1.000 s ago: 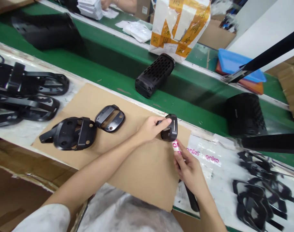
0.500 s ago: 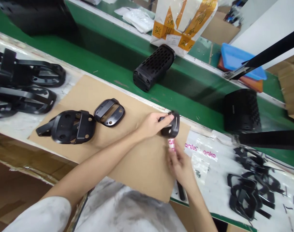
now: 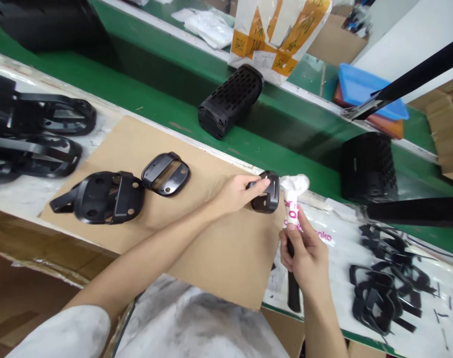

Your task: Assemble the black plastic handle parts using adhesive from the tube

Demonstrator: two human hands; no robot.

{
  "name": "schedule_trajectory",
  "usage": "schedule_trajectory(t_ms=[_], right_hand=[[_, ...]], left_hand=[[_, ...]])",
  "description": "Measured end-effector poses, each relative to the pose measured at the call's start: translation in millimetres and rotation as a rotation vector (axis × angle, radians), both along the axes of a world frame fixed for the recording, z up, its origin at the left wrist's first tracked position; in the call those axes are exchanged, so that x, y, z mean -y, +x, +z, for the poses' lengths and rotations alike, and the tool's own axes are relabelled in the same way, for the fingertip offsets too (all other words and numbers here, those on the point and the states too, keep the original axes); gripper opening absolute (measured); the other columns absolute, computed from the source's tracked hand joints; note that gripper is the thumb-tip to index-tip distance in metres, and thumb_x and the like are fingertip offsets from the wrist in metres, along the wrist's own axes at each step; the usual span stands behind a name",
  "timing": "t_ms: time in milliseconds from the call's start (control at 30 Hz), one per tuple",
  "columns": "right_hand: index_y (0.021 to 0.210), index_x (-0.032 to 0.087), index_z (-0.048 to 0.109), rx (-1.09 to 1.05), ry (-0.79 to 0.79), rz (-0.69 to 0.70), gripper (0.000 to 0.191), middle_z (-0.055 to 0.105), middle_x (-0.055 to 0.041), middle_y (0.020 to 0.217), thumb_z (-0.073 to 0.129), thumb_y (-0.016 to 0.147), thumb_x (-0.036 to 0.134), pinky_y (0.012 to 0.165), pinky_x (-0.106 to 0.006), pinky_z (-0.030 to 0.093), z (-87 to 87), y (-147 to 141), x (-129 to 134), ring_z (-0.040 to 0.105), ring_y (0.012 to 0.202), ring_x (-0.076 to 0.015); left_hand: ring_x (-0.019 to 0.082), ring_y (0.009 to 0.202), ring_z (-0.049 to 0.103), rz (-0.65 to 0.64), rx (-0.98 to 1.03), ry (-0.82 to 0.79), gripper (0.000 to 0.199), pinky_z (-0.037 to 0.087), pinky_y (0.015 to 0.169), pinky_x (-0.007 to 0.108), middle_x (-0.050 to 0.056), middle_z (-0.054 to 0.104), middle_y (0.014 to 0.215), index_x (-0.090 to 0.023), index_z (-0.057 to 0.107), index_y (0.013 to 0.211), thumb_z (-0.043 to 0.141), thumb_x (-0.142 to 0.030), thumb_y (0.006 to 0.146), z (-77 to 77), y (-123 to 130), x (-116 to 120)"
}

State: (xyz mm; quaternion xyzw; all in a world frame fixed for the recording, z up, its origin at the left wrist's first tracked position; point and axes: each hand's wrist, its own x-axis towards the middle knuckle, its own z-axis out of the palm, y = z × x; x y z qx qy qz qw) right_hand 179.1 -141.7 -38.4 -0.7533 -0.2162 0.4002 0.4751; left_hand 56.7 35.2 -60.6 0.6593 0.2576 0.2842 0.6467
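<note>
My left hand (image 3: 243, 194) grips a small black plastic frame (image 3: 271, 193) at the right end of the brown cardboard sheet (image 3: 219, 258). Just to its right, my right hand (image 3: 304, 243) is closed round a hammer (image 3: 294, 293) with a black handle; its head is wrapped in white material with pink lettering and stands beside the frame, apart from it. Farther left on the cardboard lie another black frame (image 3: 166, 174) and a larger black part (image 3: 100, 197) with a strap-like band.
Black frames (image 3: 66, 114) are stacked at the left. A perforated black housing (image 3: 230, 102) lies on the green belt (image 3: 152, 99), another (image 3: 368, 166) farther right. Black scraps (image 3: 375, 298) cover the right side. Beyond are a taped package (image 3: 278, 37) and a blue tray (image 3: 371, 92).
My right hand has moved right with the hammer, and its wrapped head now shows beside the frame. My left hand stays on the frame. The view has shifted slightly.
</note>
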Motion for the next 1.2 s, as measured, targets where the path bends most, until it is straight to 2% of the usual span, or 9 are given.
schedule_trajectory(t_ms=[167,333,500,633,767,867,967,1067,1200], right_hand=[[0.156,0.023,0.046,-0.073,-0.078,0.188,0.076,0.051,0.006,0.063,0.066,0.092,0.058,0.035,-0.02,0.031,-8.4,-10,4,0.037,0.042,-0.0085],[0.159,0.025,0.04,0.071,0.002,0.027,0.073,0.047,0.0067,0.063,0.061,0.096,0.056,0.037,-0.02,0.034,-5.5,-13,7,0.039,0.044,-0.0099],[0.158,0.023,0.042,0.025,-0.122,0.279,0.075,0.056,0.0048,0.066,0.062,0.095,0.059,0.033,-0.022,0.034,-5.9,-2,8,0.04,0.038,-0.0092],[0.16,0.029,0.037,0.239,-0.094,0.241,0.072,0.067,0.0014,0.078,0.057,0.098,0.058,0.039,-0.026,0.045,-6.4,21,14,0.054,0.044,-0.0137],[0.152,0.032,0.05,0.626,-0.121,0.4,0.052,0.075,-0.006,0.105,0.049,0.103,0.047,0.07,-0.036,0.058,-15.4,38,15,0.071,0.084,-0.0246],[0.148,0.029,0.056,0.805,-0.052,0.468,0.047,0.07,-0.0112,0.122,0.046,0.103,0.041,0.09,-0.046,0.057,-21.3,41,12,0.066,0.107,-0.0301],[0.135,0.028,0.068,0.93,0.035,0.375,0.043,0.059,-0.0157,0.137,0.052,0.1,0.047,0.105,-0.059,0.048,-16.0,39,4,0.056,0.126,-0.0361],[0.12,0.029,0.074,0.724,0.136,0.227,0.035,0.058,-0.013,0.14,0.059,0.098,0.051,0.108,-0.057,0.046,-0.7,30,-12,0.055,0.13,-0.0355],[0.126,0.024,0.067,-0.178,0.235,0.405,0.042,0.073,-0.0111,0.112,0.054,0.101,0.056,0.08,-0.044,0.06,9.1,6,-46,0.073,0.091,-0.0278]], left_hand=[[0.013,0.067,0.043,0.032,-0.009,0.02,0.048,0.034,0.064,0.025,-0.002,0.044,0.068,-0.018,0.049,0.068,0.048,-0.055,0.097,-1.5,-1,-3],[0.013,0.068,0.044,0.034,-0.003,0.027,0.047,0.034,0.065,0.025,-0.002,0.044,0.069,-0.017,0.051,0.069,0.048,-0.055,0.098,-2.0,-2,-1],[0.012,0.066,0.043,0.054,0.021,-0.027,0.046,0.034,0.063,0.025,-0.003,0.045,0.066,-0.017,0.051,0.068,0.053,-0.054,0.096,-5.7,-1,-2],[0.007,0.049,0.028,0.103,0.188,-0.354,0.052,0.026,0.051,0.023,-0.006,0.033,0.054,-0.02,0.038,0.057,0.063,-0.053,0.089,-11.2,-1,-14],[0.006,0.041,0.016,0.024,0.395,-0.821,0.06,0.023,0.043,0.022,-0.009,0.019,0.047,-0.022,0.023,0.051,0.066,-0.048,0.084,-4.1,-8,-28],[0.007,0.038,0.019,-0.069,0.52,-0.998,0.058,0.028,0.041,0.023,-0.007,0.017,0.044,-0.023,0.02,0.049,0.059,-0.042,0.088,12.1,-14,-31],[0.007,0.035,0.018,-0.104,0.556,-1.024,0.061,0.028,0.04,0.023,-0.006,0.014,0.039,-0.023,0.016,0.045,0.053,-0.038,0.09,27.4,-19,-29],[0.007,0.034,0.017,-0.124,0.55,-0.962,0.063,0.027,0.041,0.023,-0.006,0.012,0.036,-0.022,0.014,0.043,0.055,-0.039,0.087,32.8,-22,-27],[0.008,0.038,0.021,-0.048,0.495,-0.749,0.061,0.027,0.045,0.025,-0.006,0.018,0.037,-0.021,0.018,0.045,0.063,-0.044,0.08,29.1,-26,-25]])
